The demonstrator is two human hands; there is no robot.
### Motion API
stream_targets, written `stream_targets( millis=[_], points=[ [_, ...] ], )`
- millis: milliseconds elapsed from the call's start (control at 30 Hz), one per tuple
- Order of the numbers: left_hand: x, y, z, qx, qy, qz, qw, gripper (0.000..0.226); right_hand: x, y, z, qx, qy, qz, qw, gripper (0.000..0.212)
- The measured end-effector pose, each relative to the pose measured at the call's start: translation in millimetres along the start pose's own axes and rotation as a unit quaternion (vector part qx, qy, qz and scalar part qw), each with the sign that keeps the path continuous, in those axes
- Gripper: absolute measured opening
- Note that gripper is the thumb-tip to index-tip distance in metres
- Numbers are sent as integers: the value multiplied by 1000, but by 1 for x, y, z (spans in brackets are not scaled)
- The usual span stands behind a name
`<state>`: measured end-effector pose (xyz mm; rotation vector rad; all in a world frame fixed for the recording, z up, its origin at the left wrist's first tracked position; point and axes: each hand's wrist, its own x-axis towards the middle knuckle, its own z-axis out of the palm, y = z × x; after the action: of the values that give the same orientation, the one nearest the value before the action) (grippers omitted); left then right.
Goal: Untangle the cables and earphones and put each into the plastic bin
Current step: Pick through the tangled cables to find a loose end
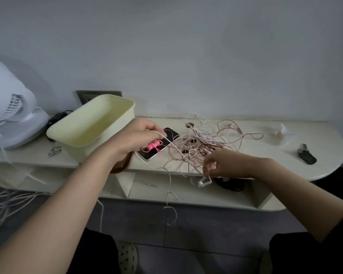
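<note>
Both the left hand [135,137] and right hand [225,163] pinch a thin white earphone cable [172,144] with curled fingers.

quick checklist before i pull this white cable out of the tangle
1. Left hand grips the white cable: ok.
2. Right hand pinches the earphone cord above the dangling earbuds: ok.
3. White cable free of the tangle: not ok, it runs into it.
4. Both hands on the same cable: cannot tell.
5. Phone clear of the cable: not ok, the cable crosses it.
6. Plastic bin open, beside the left hand: ok.
</note>
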<state>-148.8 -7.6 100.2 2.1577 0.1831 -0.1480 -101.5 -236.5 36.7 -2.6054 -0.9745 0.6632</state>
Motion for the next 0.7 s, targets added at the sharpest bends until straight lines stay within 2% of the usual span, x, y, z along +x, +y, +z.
stream_targets(
  millis=[67, 133, 167, 233, 300, 367, 433, 467, 567, 633, 700],
  points=[
    [-1, 4, 7, 5, -38, -3, 999, 6, -4, 7, 2, -54, -23, 39, 997, 37],
    [0, 7, 16, 11, -59, 8, 998, 6, -7, 5, 1, -5, 3, 16, 1000, 67],
    [1, 7, 20, 17, -66, 17, 998, 6, -8, -2, 0, 46, 36, -15, 998, 72],
    [2, 8, 29, 16, -75, 35, 996, 8, -7, -17, -2, 161, 79, -78, 981, 63],
    [4, 8, 35, 4, -75, 52, 996, 9, -6, -31, -2, 261, 68, -116, 956, 37],
    [7, 5, 35, -12, -61, 60, 996, 11, -8, -37, -4, 313, 35, -132, 940, 13],
    [11, -1, 31, -33, -38, 68, 996, 10, -10, -35, -7, 348, 38, -105, 931, 20],
    [14, -6, 30, -33, -26, 68, 997, 9, -10, -32, -9, 374, 65, -91, 921, 23],
    [20, -25, 28, 75, 0, 63, 995, 12, -11, -25, -24, 452, 216, -98, 860, 28],
    [25, -39, 32, 155, -20, 44, 987, 16, -13, -19, -33, 492, 304, -109, 808, 29],
    [26, -48, 38, 178, -56, 29, 982, 19, -15, -13, -37, 496, 350, -97, 788, 30]
  ],
)
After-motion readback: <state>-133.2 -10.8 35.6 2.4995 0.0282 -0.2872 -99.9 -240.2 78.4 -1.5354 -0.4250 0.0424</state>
